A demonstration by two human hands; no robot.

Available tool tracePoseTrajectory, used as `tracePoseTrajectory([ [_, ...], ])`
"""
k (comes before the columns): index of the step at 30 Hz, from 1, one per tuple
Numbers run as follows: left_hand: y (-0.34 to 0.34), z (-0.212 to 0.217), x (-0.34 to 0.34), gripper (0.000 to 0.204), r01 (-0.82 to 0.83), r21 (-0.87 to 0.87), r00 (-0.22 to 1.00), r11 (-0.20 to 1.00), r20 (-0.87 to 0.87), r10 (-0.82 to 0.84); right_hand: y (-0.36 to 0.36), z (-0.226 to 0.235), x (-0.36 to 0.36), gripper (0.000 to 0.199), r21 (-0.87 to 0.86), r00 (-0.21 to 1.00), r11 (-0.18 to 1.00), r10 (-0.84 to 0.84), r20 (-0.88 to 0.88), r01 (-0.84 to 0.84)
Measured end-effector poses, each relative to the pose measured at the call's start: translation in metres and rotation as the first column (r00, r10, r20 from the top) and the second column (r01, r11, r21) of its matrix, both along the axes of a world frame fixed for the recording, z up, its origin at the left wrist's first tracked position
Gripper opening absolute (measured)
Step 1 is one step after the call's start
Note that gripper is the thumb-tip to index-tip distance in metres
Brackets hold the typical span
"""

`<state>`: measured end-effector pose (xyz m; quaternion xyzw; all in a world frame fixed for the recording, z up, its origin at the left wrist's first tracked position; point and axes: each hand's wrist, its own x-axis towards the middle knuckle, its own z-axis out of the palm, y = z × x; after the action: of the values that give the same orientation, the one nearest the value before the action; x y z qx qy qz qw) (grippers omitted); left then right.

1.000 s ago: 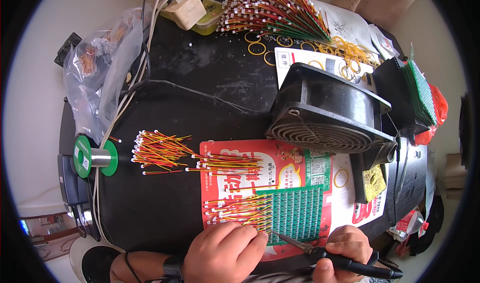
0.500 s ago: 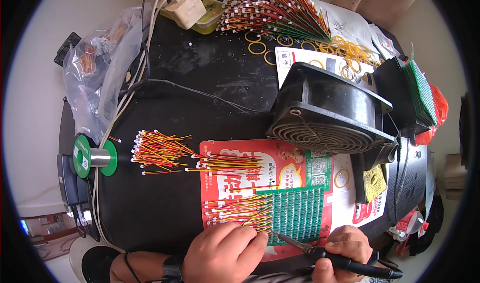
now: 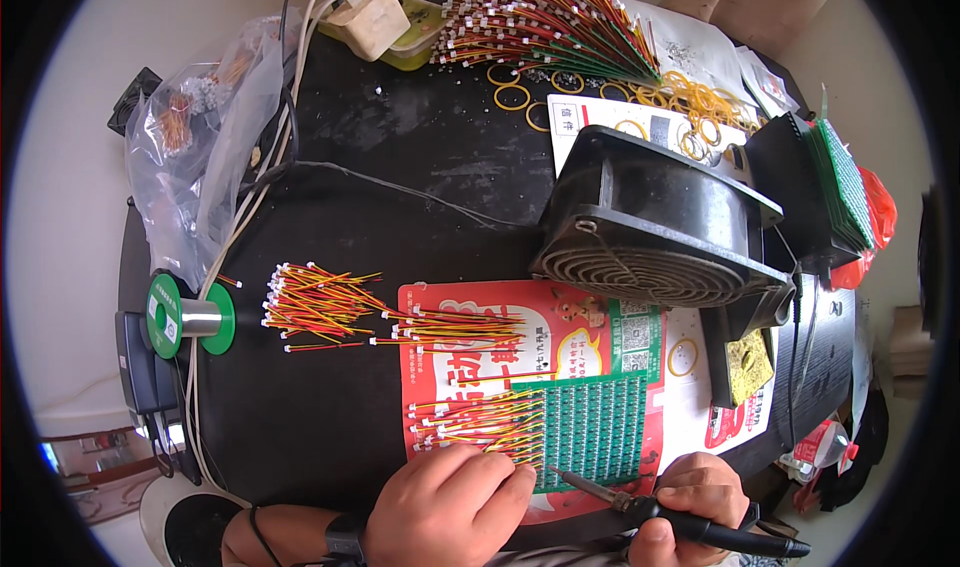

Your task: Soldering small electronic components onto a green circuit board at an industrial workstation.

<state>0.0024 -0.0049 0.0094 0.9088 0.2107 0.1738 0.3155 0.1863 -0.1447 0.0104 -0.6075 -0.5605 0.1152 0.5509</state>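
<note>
My left hand (image 3: 450,502) is closed, its bent fingers at the lower left edge of a green circuit board panel (image 3: 595,432); what the fingertips hold is hidden beneath them. Red and yellow wire leads (image 3: 480,432) with white connectors lie in a row, their bare ends along the panel's left side. Gripped in my right hand (image 3: 700,497) is a black-handled soldering iron (image 3: 600,489). Its tip is over the panel's lower left corner, just right of my left fingers. Panel and leads rest on a red printed sheet (image 3: 425,367).
Loose wire leads (image 3: 320,302) lie left of the sheet, beside a green solder spool (image 3: 165,315). A black fan (image 3: 660,217) stands behind the panel, near a yellow sponge (image 3: 750,367). Farther back are bundled leads (image 3: 550,22), rubber bands (image 3: 700,97) and a plastic bag (image 3: 210,137).
The soldering iron's tip has shifted slightly right and toward me, away from my left fingertips. My left hand stays in place.
</note>
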Motion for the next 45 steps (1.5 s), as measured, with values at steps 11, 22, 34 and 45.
tracePoseTrajectory([
  [11, -0.0034, 0.0018, 0.0016, 0.013, -0.002, 0.038, 1.000, 0.999, 0.027, 0.001, 0.0007, 0.0013, -0.0012, 0.021, -0.016, 1.000, 1.000, -0.004, 0.007, 0.004],
  [22, -0.0026, 0.0001, 0.0014, 0.014, 0.001, 0.015, 0.999, 1.000, 0.037, -0.001, 0.0023, 0.0057, 0.0010, 0.022, -0.075, 0.999, 0.997, 0.025, 0.025, -0.023],
  [34, -0.0019, -0.0002, 0.0007, 0.014, 0.005, 0.019, 0.999, 1.000, 0.042, -0.006, -0.0013, 0.0032, -0.0002, 0.023, -0.031, 1.000, 1.000, -0.003, -0.005, 0.003],
  [45, -0.0021, -0.0017, -0.0007, 0.015, 0.007, 0.018, 0.998, 1.000, 0.057, -0.008, 0.0021, 0.0034, -0.0002, 0.019, -0.025, 0.999, 1.000, 0.018, -0.040, -0.019],
])
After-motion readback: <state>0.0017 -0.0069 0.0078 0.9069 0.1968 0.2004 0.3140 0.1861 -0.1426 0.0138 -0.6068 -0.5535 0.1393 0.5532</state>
